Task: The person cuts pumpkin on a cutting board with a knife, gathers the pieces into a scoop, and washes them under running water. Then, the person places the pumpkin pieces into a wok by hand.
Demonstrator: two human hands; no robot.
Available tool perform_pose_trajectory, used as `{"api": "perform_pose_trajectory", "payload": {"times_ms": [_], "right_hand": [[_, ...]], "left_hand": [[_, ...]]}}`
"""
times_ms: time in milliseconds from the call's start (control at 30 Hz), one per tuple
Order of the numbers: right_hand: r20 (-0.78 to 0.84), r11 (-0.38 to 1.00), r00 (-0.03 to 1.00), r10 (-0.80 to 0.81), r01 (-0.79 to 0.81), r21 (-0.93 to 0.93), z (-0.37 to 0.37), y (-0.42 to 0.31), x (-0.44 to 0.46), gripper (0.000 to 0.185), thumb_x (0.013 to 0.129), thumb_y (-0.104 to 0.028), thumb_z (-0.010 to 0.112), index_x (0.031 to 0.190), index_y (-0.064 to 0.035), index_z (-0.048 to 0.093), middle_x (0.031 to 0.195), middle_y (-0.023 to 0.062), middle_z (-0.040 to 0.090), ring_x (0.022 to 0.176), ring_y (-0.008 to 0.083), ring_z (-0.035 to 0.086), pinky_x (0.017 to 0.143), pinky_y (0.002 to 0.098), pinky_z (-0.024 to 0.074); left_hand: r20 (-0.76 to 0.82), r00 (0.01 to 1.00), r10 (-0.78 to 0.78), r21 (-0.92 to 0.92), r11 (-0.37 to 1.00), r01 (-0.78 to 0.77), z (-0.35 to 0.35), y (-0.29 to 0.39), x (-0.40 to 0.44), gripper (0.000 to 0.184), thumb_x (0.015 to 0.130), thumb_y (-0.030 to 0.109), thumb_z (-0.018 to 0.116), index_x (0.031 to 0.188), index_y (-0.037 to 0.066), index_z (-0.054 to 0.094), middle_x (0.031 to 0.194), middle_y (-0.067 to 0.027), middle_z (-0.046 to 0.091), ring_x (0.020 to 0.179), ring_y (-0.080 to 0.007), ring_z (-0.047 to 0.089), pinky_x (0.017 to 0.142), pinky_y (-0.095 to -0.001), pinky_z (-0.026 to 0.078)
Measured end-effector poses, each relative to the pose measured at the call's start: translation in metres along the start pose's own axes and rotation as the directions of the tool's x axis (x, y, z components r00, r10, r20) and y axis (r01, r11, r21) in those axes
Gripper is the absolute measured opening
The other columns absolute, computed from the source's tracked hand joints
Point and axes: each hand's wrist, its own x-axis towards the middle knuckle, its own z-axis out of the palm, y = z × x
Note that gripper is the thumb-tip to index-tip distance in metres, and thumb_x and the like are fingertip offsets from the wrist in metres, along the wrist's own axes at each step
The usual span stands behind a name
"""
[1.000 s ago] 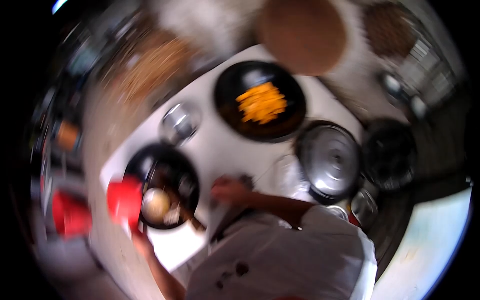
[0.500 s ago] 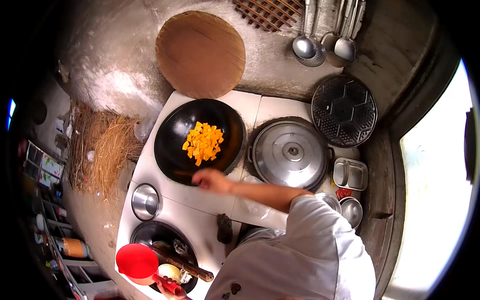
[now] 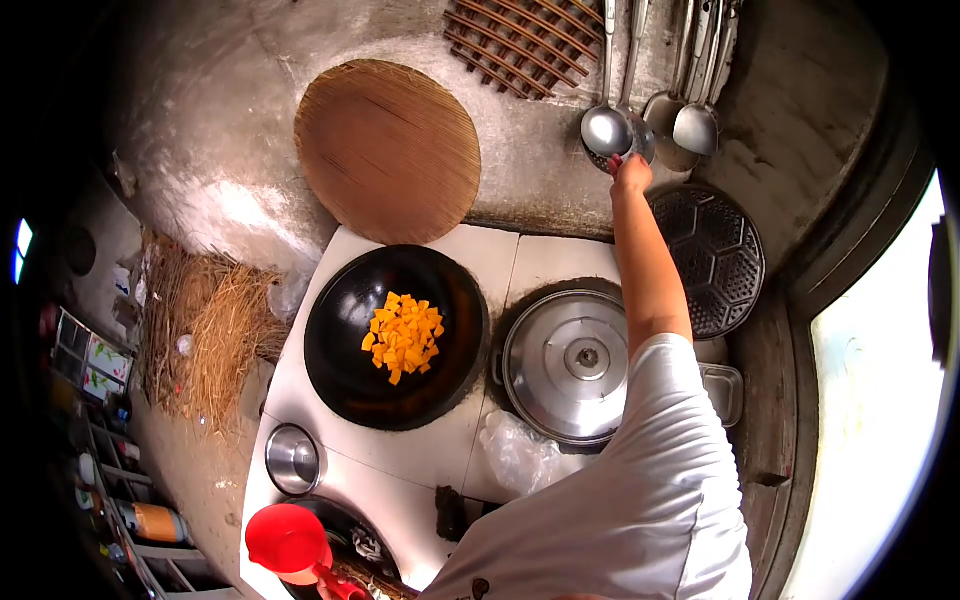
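My right hand (image 3: 630, 172) is raised at the wall, its fingers bent at the lower edge of a hanging metal ladle (image 3: 607, 131); whether they grip it is too small to tell. Low at the left, my left hand (image 3: 325, 578) is closed round the handle of a red plastic dipper (image 3: 289, 543), held over a small dark wok (image 3: 350, 535). Orange chunks (image 3: 404, 338) lie in the large black wok (image 3: 335, 375). Beside that wok, a metal lid (image 3: 565, 370) covers a second pot.
More utensils (image 3: 697, 129) hang on the wall. A round woven board (image 3: 390, 150) leans behind the large wok. A steel bowl (image 3: 293, 459), a plastic bag (image 3: 520, 455) and a dark cloth (image 3: 450, 513) rest on the white stove top (image 3: 400, 465). A perforated black rack (image 3: 710, 260) stands right.
My right hand has gone from beside the large wok up and right to the hanging ladles. My left hand still holds the red dipper, slightly lower in view.
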Motion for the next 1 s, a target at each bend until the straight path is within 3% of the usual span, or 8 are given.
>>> {"api": "perform_pose_trajectory", "payload": {"times_ms": [100,200,233,367,467,633,833,1000], "right_hand": [[-0.04,0.999,0.999,0.036,-0.035,0.028,0.005,-0.003,-0.018,0.03,0.088,-0.012,0.043,0.113,0.0039,0.046,0.078,0.0142,0.059,0.056,0.0196,0.059,0.048,0.0292,0.0514],[0.089,0.998,0.995,-0.052,0.048,0.052,-0.002,0.016,-0.022,0.021,0.088,-0.014,0.049,0.106,-0.0015,0.049,0.081,0.0118,0.059,0.061,0.02,0.06,0.052,0.0302,0.0532],[0.133,0.998,0.989,-0.062,0.06,0.02,-0.005,0.012,-0.033,0.017,0.088,-0.014,0.05,0.1,-0.002,0.052,0.08,0.0093,0.058,0.06,0.0175,0.058,0.053,0.029,0.0524],[0.271,1.0,0.963,0.001,0.002,-0.011,-0.021,0.002,-0.064,0.013,0.087,-0.015,0.053,0.089,-0.0028,0.058,0.078,0.0034,0.057,0.059,0.0119,0.053,0.053,0.0253,0.0478],[0.346,0.999,0.937,0.038,-0.032,-0.022,-0.037,-0.002,-0.104,0.016,0.086,-0.017,0.053,0.084,-0.0022,0.059,0.069,0.0024,0.055,0.047,0.0103,0.048,0.043,0.0231,0.0362],[0.435,0.948,0.846,0.306,-0.231,-0.218,-0.082,0.005,-0.203,0.019,0.091,-0.02,0.049,0.089,-0.005,0.06,0.08,0.0022,0.059,0.049,0.008,0.047,0.044,0.0212,0.0387],[0.502,0.748,0.554,0.664,-0.48,-0.459,-0.138,0.015,-0.351,0.018,0.088,-0.017,0.053,0.096,-0.0029,0.061,0.084,0.003,0.06,0.055,0.0077,0.047,0.049,0.0208,0.0385],[0.497,0.438,0.011,0.868,-0.489,-0.754,-0.179,0.021,-0.49,0.017,0.087,-0.021,0.055,0.096,-0.0086,0.06,0.083,-0.0008,0.059,0.059,0.006,0.048,0.052,0.02,0.0417]], "left_hand": [[0.088,0.956,-0.281,-0.343,0.892,0.294,-0.005,0.008,0.013,0.058,0.078,0.024,0.06,0.128,0.005,0.037,0.116,-0.0115,0.052,0.099,-0.0258,0.05,0.071,-0.0267,0.047],[0.372,0.736,-0.566,-0.682,0.371,0.63,-0.008,0.023,0.032,0.041,0.079,0.021,0.058,0.118,0.009,0.054,0.098,-0.0086,0.06,0.072,-0.0193,0.057,0.05,-0.0225,0.049],[0.393,0.745,-0.539,-0.704,0.346,0.621,0.005,0.034,0.026,0.041,0.08,0.022,0.057,0.119,0.01,0.053,0.099,-0.0096,0.06,0.071,-0.0203,0.058,0.052,-0.0248,0.05],[0.496,0.754,-0.431,-0.689,0.333,0.644,-0.003,0.023,0.039,0.041,0.08,0.021,0.054,0.119,0.006,0.051,0.105,-0.0152,0.058,0.07,-0.0221,0.06,0.055,-0.0281,0.053],[0.304,0.814,-0.494,-0.661,0.506,0.554,0.005,0.032,0.034,0.034,0.082,0.02,0.052,0.112,0.004,0.055,0.096,-0.011,0.062,0.068,-0.0204,0.059,0.054,-0.0275,0.051],[0.276,0.847,-0.454,-0.585,0.62,0.523,0.025,0.038,0.025,0.028,0.083,0.019,0.052,0.107,0.004,0.055,0.086,-0.0074,0.059,0.06,-0.0145,0.053,0.049,-0.023,0.045],[0.21,0.911,-0.355,-0.585,0.701,0.408,0.012,0.041,-0.006,0.022,0.084,0.018,0.052,0.102,0.005,0.055,0.075,-0.0031,0.056,0.051,-0.0073,0.046,0.042,-0.0175,0.038],[0.071,0.917,-0.393,-0.802,0.524,0.287,-0.016,0.05,-0.059,0.014,0.084,0.021,0.055,0.092,0.01,0.054,0.066,0.0002,0.051,0.046,-0.0055,0.043,0.037,-0.0163,0.033]]}}
